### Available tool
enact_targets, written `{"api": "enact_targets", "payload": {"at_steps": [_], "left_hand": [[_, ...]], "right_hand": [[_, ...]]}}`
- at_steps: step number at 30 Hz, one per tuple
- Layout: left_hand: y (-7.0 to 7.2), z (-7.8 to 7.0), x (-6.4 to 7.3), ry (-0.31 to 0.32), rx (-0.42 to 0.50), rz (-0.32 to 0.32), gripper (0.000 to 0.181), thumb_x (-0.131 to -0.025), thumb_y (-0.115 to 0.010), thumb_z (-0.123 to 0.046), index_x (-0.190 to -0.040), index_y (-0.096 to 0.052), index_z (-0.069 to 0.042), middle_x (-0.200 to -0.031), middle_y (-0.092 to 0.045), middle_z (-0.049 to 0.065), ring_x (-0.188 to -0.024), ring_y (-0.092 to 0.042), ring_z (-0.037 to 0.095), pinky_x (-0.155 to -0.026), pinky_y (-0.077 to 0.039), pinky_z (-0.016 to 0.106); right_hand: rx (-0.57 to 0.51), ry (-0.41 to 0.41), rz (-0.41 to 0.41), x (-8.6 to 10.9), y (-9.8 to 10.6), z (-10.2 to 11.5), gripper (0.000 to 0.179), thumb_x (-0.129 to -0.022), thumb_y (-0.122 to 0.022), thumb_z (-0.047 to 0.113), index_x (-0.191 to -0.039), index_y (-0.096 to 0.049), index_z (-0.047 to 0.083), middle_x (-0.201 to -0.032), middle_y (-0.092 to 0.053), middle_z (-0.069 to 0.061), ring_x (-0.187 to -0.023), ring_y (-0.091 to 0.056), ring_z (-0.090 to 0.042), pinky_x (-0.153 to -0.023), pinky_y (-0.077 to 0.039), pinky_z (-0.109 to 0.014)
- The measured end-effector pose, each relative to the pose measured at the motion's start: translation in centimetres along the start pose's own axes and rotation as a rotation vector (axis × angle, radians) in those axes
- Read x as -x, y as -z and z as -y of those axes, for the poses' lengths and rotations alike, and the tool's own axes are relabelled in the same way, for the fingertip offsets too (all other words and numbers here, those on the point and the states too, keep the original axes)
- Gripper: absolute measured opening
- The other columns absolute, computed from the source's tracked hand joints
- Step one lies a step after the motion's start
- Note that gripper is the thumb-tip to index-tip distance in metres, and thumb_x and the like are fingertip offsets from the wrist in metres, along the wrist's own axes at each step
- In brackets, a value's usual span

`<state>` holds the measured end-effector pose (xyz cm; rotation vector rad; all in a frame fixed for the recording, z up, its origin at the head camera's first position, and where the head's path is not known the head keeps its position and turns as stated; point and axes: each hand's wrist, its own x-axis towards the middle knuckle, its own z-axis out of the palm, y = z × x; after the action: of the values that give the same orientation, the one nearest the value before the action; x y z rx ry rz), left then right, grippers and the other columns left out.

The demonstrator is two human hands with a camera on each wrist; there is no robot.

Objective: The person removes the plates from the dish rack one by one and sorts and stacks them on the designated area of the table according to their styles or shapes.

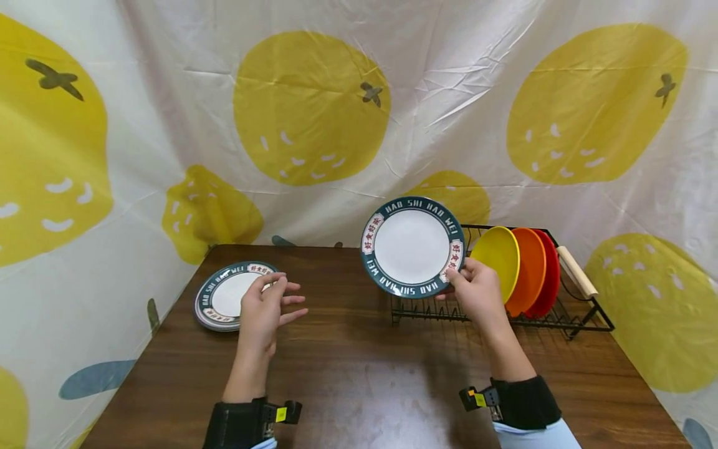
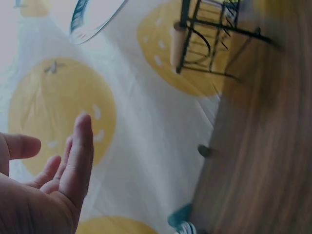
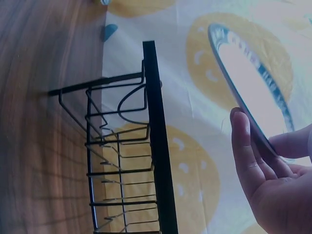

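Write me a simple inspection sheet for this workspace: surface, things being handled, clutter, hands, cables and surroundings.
Surface: brown wood-grain table.
Things being handled: one green-rimmed plate held up; matching stacked plates at the left; black wire rack at the right, with yellow dish, orange dish and red dish standing on edge.
Clutter: nothing seen.
Left hand: fingers relaxed, holding nothing.
Right hand: pinches the held plate's edge.
Cables: nothing seen.
Surroundings: pale cloth printed with yellow fruit, hanging behind the table.

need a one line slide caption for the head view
A green-rimmed plate held up near a black rack of yellow, orange and red dishes.
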<state>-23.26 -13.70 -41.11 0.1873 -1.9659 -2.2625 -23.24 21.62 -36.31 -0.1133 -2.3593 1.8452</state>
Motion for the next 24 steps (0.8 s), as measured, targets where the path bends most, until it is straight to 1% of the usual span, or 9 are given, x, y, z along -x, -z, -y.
{"api": "enact_targets", "payload": {"at_steps": [3, 6, 8, 11, 13, 15, 18, 21, 24], "left_hand": [[-1.2, -0.8, 0.6, -0.06, -0.004, 0.031, 0.03, -0.112, -0.056, -0.022, -0.136, -0.055, -0.006, -0.108, -0.073, 0.007, -0.09, -0.077, 0.022, -0.078, -0.07, 0.038], [-2.4, -1.4, 1.0, -0.105, -0.032, 0.08, 0.028, -0.11, -0.06, -0.019, -0.135, -0.059, -0.006, -0.112, -0.073, 0.011, -0.092, -0.077, 0.023, -0.079, -0.069, 0.038], [-3.3, -1.5, 1.2, -0.123, -0.048, 0.125, 0.029, -0.108, -0.063, -0.017, -0.135, -0.061, -0.006, -0.117, -0.073, 0.016, -0.095, -0.076, 0.023, -0.081, -0.069, 0.039], [-4.5, -1.5, 1.3, -0.136, -0.07, 0.205, 0.033, -0.106, -0.067, -0.016, -0.137, -0.064, -0.007, -0.125, -0.071, 0.022, -0.102, -0.077, 0.022, -0.084, -0.069, 0.04], [-5.2, -1.3, 1.4, -0.154, -0.101, 0.238, 0.035, -0.104, -0.07, -0.017, -0.137, -0.066, -0.007, -0.128, -0.071, 0.023, -0.104, -0.076, 0.021, -0.084, -0.069, 0.037], [-5.6, -1.1, 1.5, -0.183, -0.14, 0.249, 0.035, -0.103, -0.072, -0.018, -0.135, -0.069, -0.006, -0.127, -0.072, 0.023, -0.102, -0.076, 0.02, -0.082, -0.068, 0.031], [-6.1, -0.8, 1.8, -0.22, -0.157, 0.241, 0.032, -0.102, -0.073, -0.017, -0.131, -0.072, -0.003, -0.12, -0.073, 0.024, -0.092, -0.074, 0.017, -0.076, -0.067, 0.025], [-6.4, -0.6, 2.0, -0.227, -0.128, 0.242, 0.031, -0.101, -0.073, -0.015, -0.129, -0.073, -0.001, -0.113, -0.073, 0.025, -0.083, -0.071, 0.015, -0.072, -0.067, 0.026], [-6.6, -0.5, 1.9, -0.21, -0.113, 0.253, 0.031, -0.101, -0.074, -0.014, -0.129, -0.074, -0.002, -0.111, -0.073, 0.024, -0.081, -0.07, 0.014, -0.071, -0.068, 0.029]], "right_hand": [[0.026, 0.004, 0.015, 0.7, -0.2, 0.0, 0.042, -0.111, -0.057, 0.015, -0.145, -0.054, -0.009, -0.117, -0.075, -0.03, -0.076, -0.076, -0.017, -0.073, -0.068, -0.03], [0.071, 0.005, 0.024, 1.4, -0.5, -0.1, 0.04, -0.111, -0.057, 0.015, -0.144, -0.057, -0.007, -0.115, -0.077, -0.027, -0.076, -0.075, -0.017, -0.072, -0.067, -0.026], [0.094, 0.009, 0.026, 1.9, -0.7, -0.1, 0.039, -0.111, -0.057, 0.015, -0.144, -0.059, -0.006, -0.112, -0.078, -0.026, -0.077, -0.074, -0.016, -0.07, -0.065, -0.022], [0.107, 0.006, 0.025, 2.7, -1.0, -0.1, 0.037, -0.111, -0.057, 0.014, -0.142, -0.061, -0.005, -0.111, -0.078, -0.025, -0.079, -0.073, -0.015, -0.072, -0.065, -0.022], [0.117, 0.005, 0.021, 3.1, -1.1, -0.2, 0.036, -0.111, -0.058, 0.014, -0.142, -0.062, -0.004, -0.11, -0.079, -0.024, -0.08, -0.072, -0.016, -0.072, -0.064, -0.02], [0.13, 0.002, 0.02, 3.4, -1.2, -0.3, 0.036, -0.111, -0.058, 0.015, -0.141, -0.062, -0.004, -0.11, -0.079, -0.023, -0.081, -0.07, -0.017, -0.073, -0.062, -0.018], [0.146, -0.007, 0.021, 3.9, -1.3, -0.4, 0.035, -0.111, -0.058, 0.017, -0.14, -0.063, -0.002, -0.11, -0.079, -0.021, -0.083, -0.069, -0.02, -0.072, -0.059, -0.016], [0.146, -0.022, 0.021, 4.3, -1.2, -0.6, 0.036, -0.111, -0.058, 0.018, -0.14, -0.063, -0.001, -0.109, -0.079, -0.02, -0.083, -0.069, -0.021, -0.072, -0.059, -0.017], [0.137, -0.037, 0.012, 4.6, -1.0, -0.9, 0.036, -0.111, -0.058, 0.018, -0.141, -0.063, -0.001, -0.11, -0.079, -0.02, -0.083, -0.07, -0.02, -0.074, -0.061, -0.02]]}}
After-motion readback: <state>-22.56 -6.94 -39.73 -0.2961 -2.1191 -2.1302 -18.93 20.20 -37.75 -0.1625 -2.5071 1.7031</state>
